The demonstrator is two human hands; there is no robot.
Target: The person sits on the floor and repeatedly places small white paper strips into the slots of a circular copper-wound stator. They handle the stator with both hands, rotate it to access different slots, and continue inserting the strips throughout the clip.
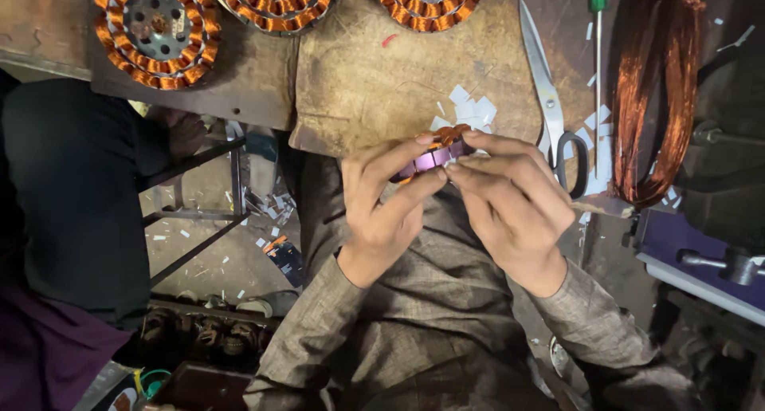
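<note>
Copper-wound small motor stator with purple-tinted metal core (437, 149) is being pinched by both left hand (388, 206) and right hand (510, 200) just off the worn brown workbench's (358, 84) near edge; slipping fingers risk snagging thin windings.

A small stator (437, 153), purple-sided with copper windings on top, sits tilted at the workbench's near edge.

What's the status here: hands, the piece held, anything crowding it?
Left hand and right hand both pinch the small copper-wound stator at the bench edge. Scissors lie just right, clear of the grip.
</note>
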